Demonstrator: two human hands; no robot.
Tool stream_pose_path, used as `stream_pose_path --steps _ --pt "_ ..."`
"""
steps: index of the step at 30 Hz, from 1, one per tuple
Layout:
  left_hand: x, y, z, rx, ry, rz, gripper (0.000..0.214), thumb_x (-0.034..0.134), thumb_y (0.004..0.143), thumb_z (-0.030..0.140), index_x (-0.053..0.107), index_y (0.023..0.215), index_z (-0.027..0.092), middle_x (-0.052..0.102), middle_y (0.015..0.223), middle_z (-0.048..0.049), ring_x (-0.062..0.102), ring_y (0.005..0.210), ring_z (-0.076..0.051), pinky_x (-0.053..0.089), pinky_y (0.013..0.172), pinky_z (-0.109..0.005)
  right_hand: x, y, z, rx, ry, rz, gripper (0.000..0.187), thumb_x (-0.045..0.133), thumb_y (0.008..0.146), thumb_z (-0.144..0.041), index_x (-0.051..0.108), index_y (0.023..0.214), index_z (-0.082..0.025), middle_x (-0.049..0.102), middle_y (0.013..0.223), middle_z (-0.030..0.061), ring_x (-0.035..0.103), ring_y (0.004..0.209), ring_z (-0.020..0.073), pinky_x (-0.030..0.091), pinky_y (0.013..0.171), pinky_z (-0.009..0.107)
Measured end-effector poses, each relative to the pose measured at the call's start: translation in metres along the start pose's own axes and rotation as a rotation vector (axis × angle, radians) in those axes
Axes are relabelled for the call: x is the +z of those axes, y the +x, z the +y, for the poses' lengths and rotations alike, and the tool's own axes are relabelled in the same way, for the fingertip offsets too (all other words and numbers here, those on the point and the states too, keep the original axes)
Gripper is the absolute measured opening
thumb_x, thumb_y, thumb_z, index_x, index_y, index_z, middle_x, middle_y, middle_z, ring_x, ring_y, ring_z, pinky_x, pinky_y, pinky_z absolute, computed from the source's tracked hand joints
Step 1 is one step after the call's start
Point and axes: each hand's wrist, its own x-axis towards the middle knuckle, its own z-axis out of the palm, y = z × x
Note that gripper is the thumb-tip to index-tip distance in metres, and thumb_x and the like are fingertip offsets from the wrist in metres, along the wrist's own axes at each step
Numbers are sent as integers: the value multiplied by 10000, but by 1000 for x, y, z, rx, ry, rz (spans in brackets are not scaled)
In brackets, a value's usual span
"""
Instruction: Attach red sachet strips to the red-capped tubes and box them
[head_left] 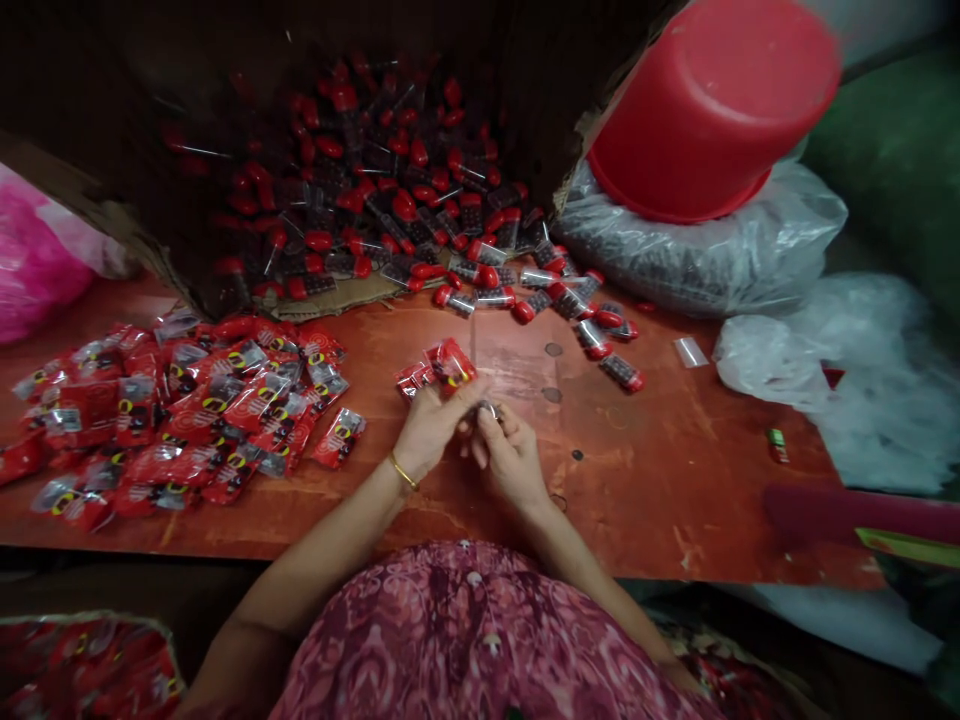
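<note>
My left hand (431, 432), with a gold bangle (403, 471) at the wrist, is closed, fingers bent toward the right hand. Facing it, my right hand (511, 455) pinches a small, clear and dark piece (489, 409), mostly hidden by the fingers; it looks like the end of a small tube. Just beyond the left knuckles are a shiny red printed packet (451, 363) and another red packet (413, 379). Whether the left hand grips these packets or they only lie against it, I cannot tell.
A heap of red printed packets (202, 410) covers the table's left. Red-capped clear tubes (405, 215) spill from a cardboard box (345, 297) at the back. An upturned red bucket (720, 110) rests on a filled plastic bag (697, 255). A small green-topped item (778, 446) is at right.
</note>
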Motion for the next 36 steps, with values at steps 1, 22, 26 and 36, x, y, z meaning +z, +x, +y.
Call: stream_pose_path --steps 1,22,26,36 --pt "2 -1 -2 -16 -2 -6 404 660 682 505 657 817 124 494 453 51 424 317 -60 286 280 -167 2 1 -1 5 25 5 311 533 812 -508 493 779 -201 418 436 -106 379 332 49 357 392 199" --pt "-34 -2 37 -162 -258 123 266 681 710 426 640 845 201 708 722 -15 660 667 -140 514 658 -257 -38 40 -8 -231 -724 197 307 464 836 -468 601 797 -196 637 762 58 576 724 183 473 721 342" --pt "-82 6 75 163 -428 491 262 544 813 469 618 744 227 693 655 33 657 662 -102 523 705 -232 -127 59 -10 -164 -1253 680 429 416 838 -422 568 1084 -105 591 1091 219 507 1029 334 372 891 529" --pt "-40 33 33 335 685 262 314 719 647 410 706 896 219 683 1078 -93 578 1098 -265 403 977 -425 -106 52 23 -447 -1286 90 354 424 853 -374 540 1098 -145 543 1246 163 336 1306 311 326 1027 504"
